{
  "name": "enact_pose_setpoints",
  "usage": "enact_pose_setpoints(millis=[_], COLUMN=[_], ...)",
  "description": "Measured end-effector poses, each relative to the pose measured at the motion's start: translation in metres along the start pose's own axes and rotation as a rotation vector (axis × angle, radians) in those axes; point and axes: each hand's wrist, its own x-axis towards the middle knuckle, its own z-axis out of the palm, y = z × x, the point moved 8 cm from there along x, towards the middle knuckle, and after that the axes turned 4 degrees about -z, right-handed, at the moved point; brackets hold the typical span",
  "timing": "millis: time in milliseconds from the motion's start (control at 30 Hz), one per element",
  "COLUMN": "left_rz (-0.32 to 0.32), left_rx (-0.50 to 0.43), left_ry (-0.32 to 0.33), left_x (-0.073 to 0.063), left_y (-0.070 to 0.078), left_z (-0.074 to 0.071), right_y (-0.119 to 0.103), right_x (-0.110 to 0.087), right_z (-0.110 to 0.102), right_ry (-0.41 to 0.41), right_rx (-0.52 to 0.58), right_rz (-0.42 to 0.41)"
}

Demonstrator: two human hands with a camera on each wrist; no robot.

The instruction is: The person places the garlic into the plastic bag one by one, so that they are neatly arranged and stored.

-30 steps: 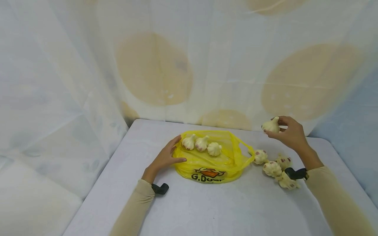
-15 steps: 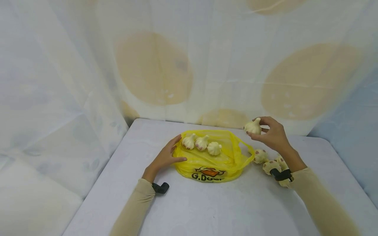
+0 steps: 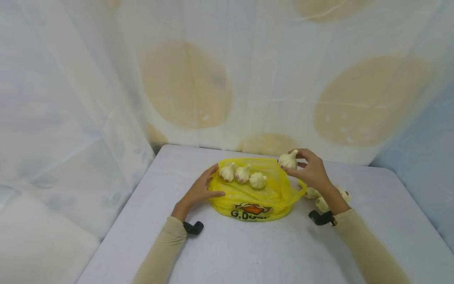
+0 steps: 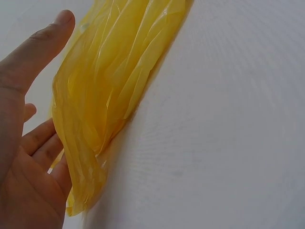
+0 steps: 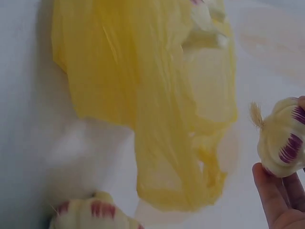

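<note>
A yellow plastic bag (image 3: 274, 197) with printed lettering lies on the table, its opening spread. In a row inside it sit three garlic bulbs (image 3: 242, 174). My left hand (image 3: 198, 191) rests at the bag's left side, thumb apart; in the left wrist view its fingers (image 4: 39, 138) lie against the yellow plastic (image 4: 109, 81) without curling round it. Near the bag's far right edge, my right hand (image 3: 313, 171) holds another garlic bulb (image 3: 287, 161) up between thumb and fingers, neck upward. The right wrist view shows purple streaks and a root tuft on this bulb (image 5: 283, 138).
Several loose garlic bulbs (image 3: 322, 204) lie right of the bag, partly hidden by the right forearm. The bag's handle loop (image 3: 299, 194) reaches toward them. A white-covered table (image 3: 248, 252) stands against hanging patterned cloth (image 3: 276, 90).
My right hand has carried its garlic bulb leftward, from above the loose bulbs to the bag's right edge, dipping slightly. The left hand, bag and three bulbs inside stay in place.
</note>
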Motion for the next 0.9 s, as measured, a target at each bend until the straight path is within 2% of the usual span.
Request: enact_pose_setpoints(millis=[367, 633, 900], left_rz=[-0.010, -0.012, -0.035], left_rx=[0.004, 0.006, 0.016], left_ry=[-0.001, 0.000, 0.000], left_x=[-0.003, -0.005, -0.007], left_y=[-0.001, 0.000, 0.000], left_z=[-0.002, -0.003, -0.003], right_y=[0.004, 0.011, 0.019], right_x=[-0.010, -0.013, -0.018], right_z=[0.032, 0.050, 0.060], right_ry=[-0.053, -0.075, -0.114], right_rx=[0.045, 0.031, -0.005], right_rz=[-0.015, -0.013, 0.033])
